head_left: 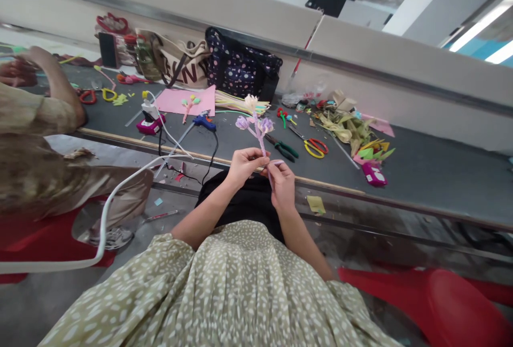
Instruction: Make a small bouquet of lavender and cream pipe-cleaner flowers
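Observation:
Upright in front of me is a handmade flower stem (260, 141) with two purple blossoms and a pale cream one on top. My left hand (245, 166) pinches its lower part between thumb and fingers. My right hand (281, 182) is closed at the stem's lower end, with a thin lilac strip (276, 162) between its fingers. Where the strip meets the stem is partly hidden by my fingers. Just beyond my hands on the table lie green-handled pliers (285, 150) and scissors with red and yellow handles (316, 147).
On the grey table (433, 168) are a blue glue gun (205, 121), pink paper (170, 102), a magenta power strip (150, 124) and a pile of dried husks (347, 130). Bags (242, 66) stand against the partition. At left another person's arm (60, 85) rests; a white cable (105, 224) crosses nearby.

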Demonstrator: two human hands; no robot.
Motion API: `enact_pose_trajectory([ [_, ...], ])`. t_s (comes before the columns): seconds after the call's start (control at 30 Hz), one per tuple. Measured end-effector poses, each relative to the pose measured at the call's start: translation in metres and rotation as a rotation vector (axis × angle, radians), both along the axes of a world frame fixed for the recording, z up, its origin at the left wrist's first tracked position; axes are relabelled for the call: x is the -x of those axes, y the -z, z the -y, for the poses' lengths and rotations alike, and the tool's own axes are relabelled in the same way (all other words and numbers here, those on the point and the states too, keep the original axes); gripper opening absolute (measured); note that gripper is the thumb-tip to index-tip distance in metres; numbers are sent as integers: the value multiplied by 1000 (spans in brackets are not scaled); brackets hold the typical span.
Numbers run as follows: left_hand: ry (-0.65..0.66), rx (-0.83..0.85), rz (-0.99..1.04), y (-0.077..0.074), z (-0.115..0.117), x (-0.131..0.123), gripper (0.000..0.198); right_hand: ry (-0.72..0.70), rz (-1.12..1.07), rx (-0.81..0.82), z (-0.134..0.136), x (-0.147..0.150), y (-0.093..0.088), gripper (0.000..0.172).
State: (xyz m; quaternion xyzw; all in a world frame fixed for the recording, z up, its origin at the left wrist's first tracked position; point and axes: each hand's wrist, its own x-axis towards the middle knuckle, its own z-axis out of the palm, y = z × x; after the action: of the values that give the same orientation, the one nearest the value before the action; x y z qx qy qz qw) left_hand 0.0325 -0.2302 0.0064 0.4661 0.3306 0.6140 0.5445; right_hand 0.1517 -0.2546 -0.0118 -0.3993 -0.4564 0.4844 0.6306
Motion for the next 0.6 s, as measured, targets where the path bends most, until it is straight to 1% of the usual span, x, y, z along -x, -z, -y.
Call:
enact_pose_trajectory([
  [0.1, -2, 6, -2, 1, 0, 0, 23, 141, 235, -174, 4, 0, 0, 16],
  [0.23, -21, 14, -24, 4, -1, -2, 29, 370, 662, -410, 4, -4, 4, 16],
  [0.3, -31, 18, -19, 5, -1, -3, 30, 451, 866, -525, 3, -7, 6, 15],
  [0.37, -37, 32, -8, 5, -1, -3, 30, 492, 1047, -619, 2, -10, 7, 15],
  [0.43, -44, 49, -1, 5, -1, -3, 30, 510, 1178, -689, 1, -12, 6, 14],
  [0.5, -50, 59, 4, 4, -1, -3, 31, 521, 1246, -746, 1, -14, 3, 13],
  [0.6, -54, 59, 13, 5, -2, -3, 33, 533, 1280, -796, 2, -14, 0, 11],
])
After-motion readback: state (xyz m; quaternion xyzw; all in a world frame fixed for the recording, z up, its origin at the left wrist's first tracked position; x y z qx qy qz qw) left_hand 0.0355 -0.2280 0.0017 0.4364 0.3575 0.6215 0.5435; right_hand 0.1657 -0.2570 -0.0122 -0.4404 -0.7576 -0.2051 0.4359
